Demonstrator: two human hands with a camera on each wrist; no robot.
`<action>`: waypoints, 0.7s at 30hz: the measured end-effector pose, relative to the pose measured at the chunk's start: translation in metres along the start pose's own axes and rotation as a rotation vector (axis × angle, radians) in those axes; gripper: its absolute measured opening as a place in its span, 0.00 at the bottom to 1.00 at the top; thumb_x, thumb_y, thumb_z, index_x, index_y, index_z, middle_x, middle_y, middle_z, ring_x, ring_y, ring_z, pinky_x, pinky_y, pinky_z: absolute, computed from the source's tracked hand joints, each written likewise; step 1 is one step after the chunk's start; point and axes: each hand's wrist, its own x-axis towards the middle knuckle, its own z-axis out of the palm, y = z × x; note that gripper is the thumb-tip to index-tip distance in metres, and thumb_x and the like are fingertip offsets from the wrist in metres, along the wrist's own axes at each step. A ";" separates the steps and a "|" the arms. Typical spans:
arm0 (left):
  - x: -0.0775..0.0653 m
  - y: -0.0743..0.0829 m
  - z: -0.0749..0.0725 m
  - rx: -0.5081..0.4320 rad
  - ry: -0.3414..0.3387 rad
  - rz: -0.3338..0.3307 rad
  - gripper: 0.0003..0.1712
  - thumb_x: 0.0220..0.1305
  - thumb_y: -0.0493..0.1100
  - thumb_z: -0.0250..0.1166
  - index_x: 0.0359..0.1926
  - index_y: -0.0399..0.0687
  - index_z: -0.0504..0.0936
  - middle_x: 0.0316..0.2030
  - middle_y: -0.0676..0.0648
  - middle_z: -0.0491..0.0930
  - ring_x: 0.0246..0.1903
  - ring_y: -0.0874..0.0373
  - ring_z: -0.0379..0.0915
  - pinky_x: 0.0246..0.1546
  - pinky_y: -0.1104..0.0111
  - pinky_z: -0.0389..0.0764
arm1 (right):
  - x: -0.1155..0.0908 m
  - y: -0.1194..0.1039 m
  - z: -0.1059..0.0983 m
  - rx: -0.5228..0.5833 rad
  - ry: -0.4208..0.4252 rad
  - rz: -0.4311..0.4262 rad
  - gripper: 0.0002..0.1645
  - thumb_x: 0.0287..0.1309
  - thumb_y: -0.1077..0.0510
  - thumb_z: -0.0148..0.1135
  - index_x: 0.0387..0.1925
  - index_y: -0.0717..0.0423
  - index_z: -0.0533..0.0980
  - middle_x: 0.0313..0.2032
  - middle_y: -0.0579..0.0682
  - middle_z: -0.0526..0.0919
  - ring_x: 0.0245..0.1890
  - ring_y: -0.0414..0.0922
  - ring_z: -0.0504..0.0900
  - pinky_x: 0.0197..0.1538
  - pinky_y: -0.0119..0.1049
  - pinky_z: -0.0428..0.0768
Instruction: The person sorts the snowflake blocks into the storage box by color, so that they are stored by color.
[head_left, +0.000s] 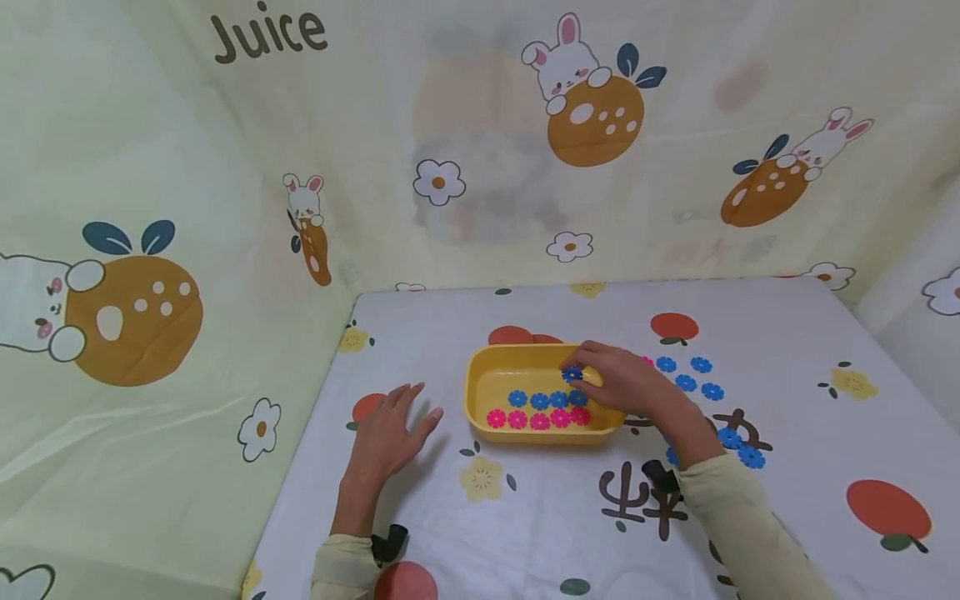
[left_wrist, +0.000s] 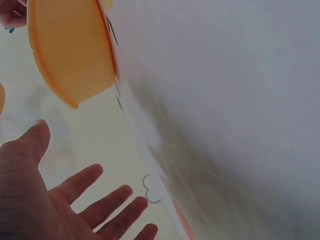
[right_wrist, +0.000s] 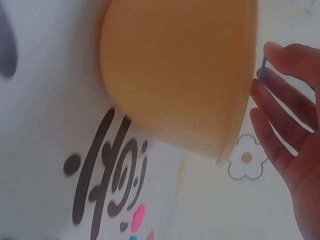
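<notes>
Between its thumb and fingertips my right hand (head_left: 628, 380) pinches a blue flower-shaped disc (head_left: 572, 373) above the right part of a yellow tray (head_left: 486, 368). The disc appears edge-on as a thin blue piece (right_wrist: 262, 70) in the right wrist view. Inside the tray lie a row of blue flower discs (head_left: 539, 402) and, nearer to me, a row of pink flower discs (head_left: 517, 420). To the left of the tray, my left hand (head_left: 387, 440) holds nothing. Its fingers are spread apart in the left wrist view, clear of the tray wall (left_wrist: 75, 55).
Right of the tray, several loose blue discs (head_left: 686, 382) lie on the printed tablecloth (head_left: 540, 517), with a pink disc (head_left: 647, 362) partly behind my right hand. More blue discs (head_left: 751, 457) lie near my right forearm. A patterned curtain (head_left: 480, 217) hangs behind the table.
</notes>
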 end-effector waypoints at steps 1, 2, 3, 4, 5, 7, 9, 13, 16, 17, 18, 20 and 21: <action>0.000 0.000 0.000 0.000 -0.001 -0.002 0.43 0.75 0.71 0.59 0.79 0.52 0.72 0.76 0.38 0.70 0.73 0.39 0.70 0.66 0.40 0.77 | 0.002 -0.001 0.001 0.004 -0.002 -0.010 0.21 0.66 0.55 0.76 0.59 0.52 0.85 0.55 0.54 0.84 0.58 0.57 0.85 0.58 0.54 0.87; 0.000 0.000 0.000 0.000 -0.002 -0.003 0.43 0.75 0.70 0.59 0.79 0.52 0.72 0.76 0.38 0.70 0.73 0.39 0.70 0.66 0.39 0.78 | 0.003 -0.003 0.002 0.007 -0.005 -0.019 0.22 0.66 0.56 0.76 0.60 0.53 0.85 0.56 0.54 0.84 0.58 0.57 0.85 0.58 0.54 0.87; 0.000 0.000 0.000 0.000 -0.001 -0.004 0.43 0.75 0.70 0.59 0.79 0.52 0.72 0.76 0.38 0.70 0.73 0.39 0.70 0.66 0.40 0.78 | 0.005 -0.005 0.003 0.007 -0.008 -0.029 0.22 0.66 0.56 0.76 0.60 0.53 0.85 0.56 0.54 0.84 0.58 0.57 0.85 0.58 0.54 0.87; 0.000 0.000 -0.001 0.000 0.000 -0.004 0.43 0.75 0.70 0.59 0.79 0.52 0.72 0.76 0.38 0.70 0.73 0.39 0.70 0.66 0.40 0.78 | 0.007 -0.006 0.004 0.008 -0.010 -0.037 0.22 0.66 0.56 0.76 0.60 0.53 0.84 0.56 0.54 0.85 0.59 0.57 0.85 0.58 0.54 0.87; 0.000 0.000 -0.001 0.000 0.000 -0.005 0.43 0.75 0.71 0.59 0.79 0.52 0.72 0.76 0.38 0.70 0.73 0.39 0.70 0.66 0.40 0.78 | 0.008 -0.008 0.005 0.010 -0.012 -0.046 0.22 0.66 0.56 0.76 0.60 0.53 0.84 0.56 0.54 0.85 0.59 0.57 0.85 0.59 0.54 0.87; 0.000 0.001 -0.001 0.000 0.004 -0.003 0.43 0.75 0.70 0.60 0.79 0.52 0.72 0.76 0.38 0.71 0.73 0.39 0.70 0.66 0.40 0.78 | 0.012 -0.012 0.007 0.015 -0.017 -0.055 0.22 0.66 0.56 0.76 0.60 0.53 0.84 0.57 0.54 0.85 0.60 0.56 0.85 0.60 0.54 0.86; 0.000 0.001 0.000 0.001 0.007 0.002 0.43 0.75 0.70 0.60 0.79 0.51 0.72 0.76 0.38 0.71 0.73 0.39 0.70 0.66 0.40 0.78 | 0.016 -0.016 0.010 0.012 -0.020 -0.071 0.22 0.66 0.56 0.76 0.60 0.53 0.84 0.57 0.53 0.85 0.60 0.56 0.85 0.60 0.53 0.86; 0.000 0.000 0.000 0.000 0.011 0.007 0.42 0.75 0.70 0.60 0.79 0.51 0.72 0.76 0.38 0.71 0.73 0.39 0.70 0.66 0.41 0.78 | 0.025 -0.023 0.016 0.004 -0.031 -0.106 0.23 0.65 0.55 0.77 0.59 0.52 0.84 0.57 0.52 0.86 0.59 0.54 0.85 0.60 0.51 0.86; 0.000 0.000 0.000 -0.009 0.009 0.012 0.42 0.75 0.70 0.60 0.79 0.51 0.73 0.76 0.38 0.71 0.73 0.39 0.70 0.67 0.41 0.78 | 0.031 -0.029 0.019 -0.002 -0.035 -0.124 0.22 0.64 0.55 0.78 0.59 0.51 0.84 0.56 0.51 0.86 0.58 0.52 0.86 0.60 0.49 0.87; 0.000 0.000 0.000 -0.011 0.008 0.014 0.42 0.75 0.70 0.60 0.79 0.51 0.73 0.76 0.38 0.71 0.73 0.39 0.70 0.67 0.41 0.77 | 0.033 -0.030 0.021 -0.006 -0.034 -0.128 0.23 0.64 0.55 0.78 0.59 0.51 0.84 0.56 0.51 0.87 0.58 0.52 0.86 0.59 0.49 0.87; 0.000 0.000 0.000 -0.014 0.006 0.017 0.42 0.75 0.69 0.60 0.78 0.51 0.73 0.76 0.38 0.71 0.73 0.39 0.70 0.67 0.41 0.77 | 0.034 -0.032 0.021 -0.007 -0.034 -0.132 0.22 0.64 0.55 0.78 0.59 0.51 0.84 0.56 0.50 0.87 0.57 0.52 0.86 0.59 0.49 0.87; -0.001 0.000 -0.001 -0.019 0.002 0.022 0.42 0.75 0.69 0.60 0.78 0.51 0.73 0.76 0.38 0.71 0.73 0.39 0.70 0.67 0.41 0.77 | 0.037 -0.035 0.023 -0.003 -0.035 -0.149 0.22 0.65 0.55 0.78 0.59 0.51 0.84 0.56 0.50 0.87 0.58 0.51 0.86 0.59 0.48 0.87; -0.001 -0.001 -0.001 -0.019 0.001 0.023 0.41 0.76 0.69 0.60 0.78 0.50 0.73 0.76 0.38 0.71 0.73 0.39 0.70 0.67 0.41 0.77 | 0.038 -0.036 0.025 -0.001 -0.038 -0.157 0.22 0.65 0.55 0.78 0.59 0.51 0.84 0.56 0.50 0.87 0.58 0.51 0.86 0.60 0.48 0.87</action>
